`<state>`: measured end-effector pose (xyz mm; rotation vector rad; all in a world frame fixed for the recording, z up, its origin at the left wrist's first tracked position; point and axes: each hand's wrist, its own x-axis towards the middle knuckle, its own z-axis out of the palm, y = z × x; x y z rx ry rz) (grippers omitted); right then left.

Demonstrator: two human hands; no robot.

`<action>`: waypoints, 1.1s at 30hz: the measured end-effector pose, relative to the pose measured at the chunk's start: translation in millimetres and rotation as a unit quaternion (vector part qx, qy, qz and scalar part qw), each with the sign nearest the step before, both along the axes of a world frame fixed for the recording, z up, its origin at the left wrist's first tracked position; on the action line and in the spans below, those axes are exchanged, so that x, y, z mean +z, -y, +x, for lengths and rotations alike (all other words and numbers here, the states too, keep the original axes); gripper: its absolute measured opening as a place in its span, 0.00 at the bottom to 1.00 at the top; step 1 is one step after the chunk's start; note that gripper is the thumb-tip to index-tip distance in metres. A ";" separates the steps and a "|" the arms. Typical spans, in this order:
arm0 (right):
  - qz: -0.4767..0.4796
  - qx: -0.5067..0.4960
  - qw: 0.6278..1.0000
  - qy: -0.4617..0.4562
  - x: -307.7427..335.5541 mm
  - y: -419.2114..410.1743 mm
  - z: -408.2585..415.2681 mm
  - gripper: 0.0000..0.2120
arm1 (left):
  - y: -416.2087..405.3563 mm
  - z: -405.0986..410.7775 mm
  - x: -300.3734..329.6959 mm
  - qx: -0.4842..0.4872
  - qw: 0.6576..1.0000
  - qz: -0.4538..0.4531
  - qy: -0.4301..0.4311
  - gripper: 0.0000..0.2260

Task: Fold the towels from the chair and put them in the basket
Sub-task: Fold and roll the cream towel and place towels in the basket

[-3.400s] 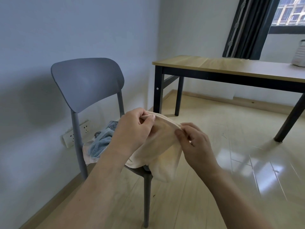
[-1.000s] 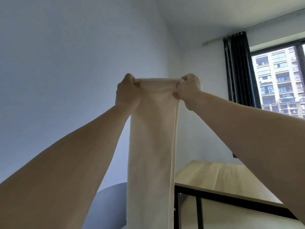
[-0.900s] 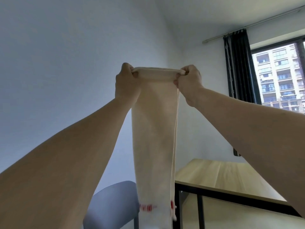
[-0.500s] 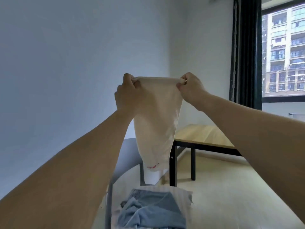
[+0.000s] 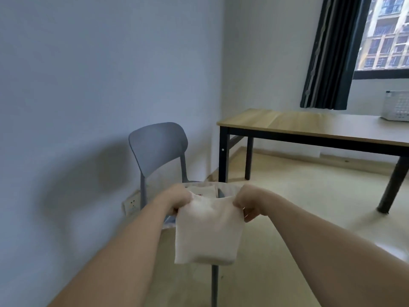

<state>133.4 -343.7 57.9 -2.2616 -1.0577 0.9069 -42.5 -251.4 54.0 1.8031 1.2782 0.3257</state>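
A cream towel [image 5: 207, 231] hangs folded over in front of me, above the seat of the grey chair [image 5: 159, 147]. My left hand [image 5: 179, 199] grips its upper left corner and my right hand [image 5: 249, 202] grips its upper right corner. The towel's far end with a red mark [image 5: 199, 194] lies behind the fold, over the chair seat. The other towels on the seat are mostly hidden behind the cream one. A white mesh basket [image 5: 396, 106] stands on the wooden table [image 5: 309, 124] at the far right.
The chair stands against the grey wall, with a wall socket [image 5: 131, 203] low behind it. The black-legged table is to the right of the chair. A dark curtain [image 5: 327, 52] hangs beside the window. Wooden floor spreads to the right.
Both hands came down from head height to above the chair seat. The long hanging towel is now doubled over into a short fold. My view tilted down from the ceiling to the chair.
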 end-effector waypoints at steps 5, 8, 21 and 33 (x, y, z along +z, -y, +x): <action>-0.063 0.053 0.996 0.029 -27.4 -41.7 13.3 0.13 | -37.4 5.6 -33.4 -0.023 0.995 -0.090 -0.047 0.10; -0.042 0.063 0.997 0.033 -25.2 -86.1 30.7 0.13 | -79.9 22.2 -30.4 0.011 0.998 -0.046 -0.037 0.11; 0.047 0.010 0.997 0.068 -133.9 -301.4 114.1 0.11 | -288.8 133.1 -149.6 0.152 0.981 0.094 0.076 0.07; 0.124 0.037 0.990 -0.057 -166.1 -314.6 116.1 0.06 | -299.8 135.1 -179.8 0.072 0.993 0.099 0.000 0.14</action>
